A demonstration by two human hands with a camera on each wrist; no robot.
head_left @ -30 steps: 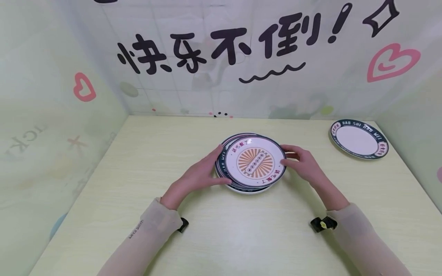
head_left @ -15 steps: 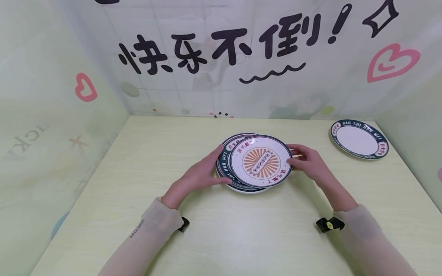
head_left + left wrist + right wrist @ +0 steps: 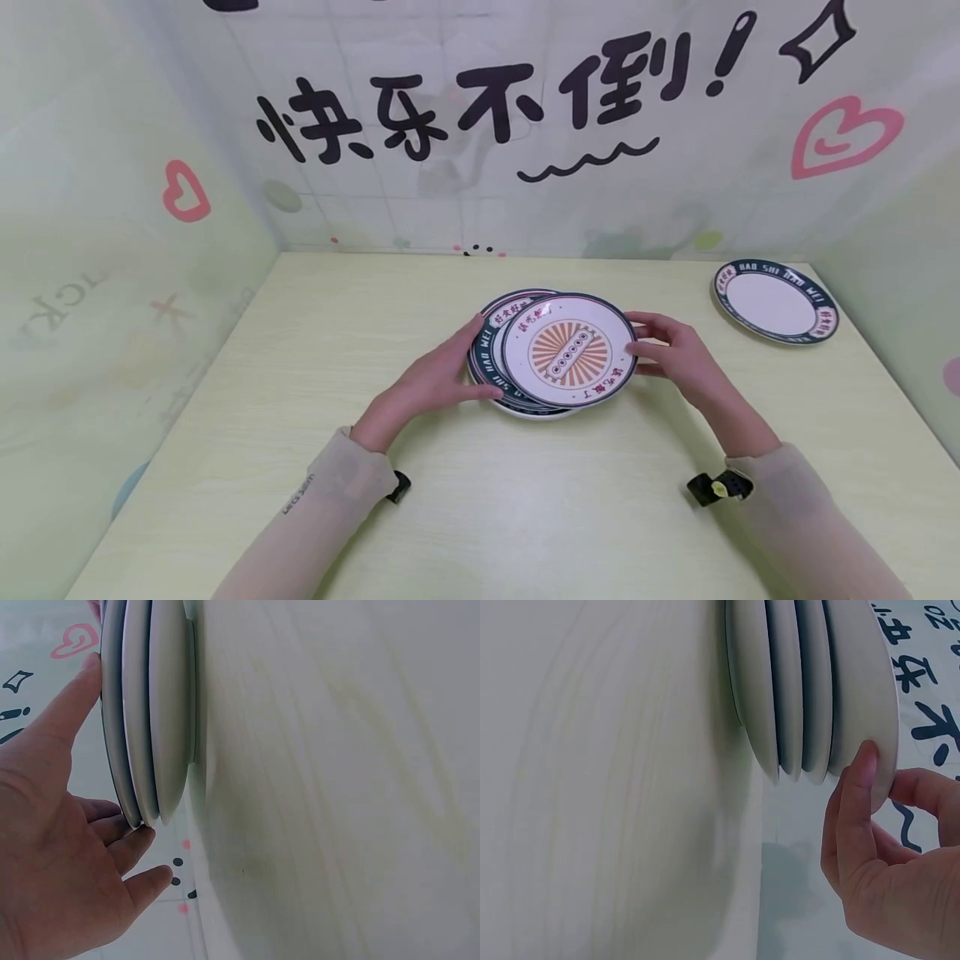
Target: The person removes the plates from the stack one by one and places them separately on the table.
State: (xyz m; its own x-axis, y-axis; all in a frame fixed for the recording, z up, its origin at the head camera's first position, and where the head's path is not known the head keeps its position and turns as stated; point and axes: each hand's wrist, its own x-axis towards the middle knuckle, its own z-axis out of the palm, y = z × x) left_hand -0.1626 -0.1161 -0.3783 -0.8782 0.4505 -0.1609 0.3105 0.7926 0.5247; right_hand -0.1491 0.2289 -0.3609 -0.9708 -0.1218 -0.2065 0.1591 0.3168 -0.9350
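Note:
A round white plate (image 3: pixel 570 352) with an orange sunburst and a dark rim lies topmost, shifted to the right over a stack of plates (image 3: pixel 483 360) with dark green lettered rims. My right hand (image 3: pixel 678 354) pinches its right edge, thumb on the upper face and fingertips underneath, as the right wrist view shows on the plate's underside (image 3: pixel 859 682). Spanning the stack's left side, my left hand (image 3: pixel 431 379) holds it between thumb and fingers. In the left wrist view, fingertips touch the rims of the stacked plates (image 3: pixel 137 712). The top plate hides most of those below.
Another plate (image 3: pixel 776 302), with a dark green lettered rim, lies apart at the back right of the pale wooden table (image 3: pixel 525 508). A printed backdrop (image 3: pixel 450 200) stands behind the table, with side panels left and right.
The sunburst plate has slid right across the stack with my right hand, mostly in the first half second, uncovering more lettered rim. My left hand stays in place.

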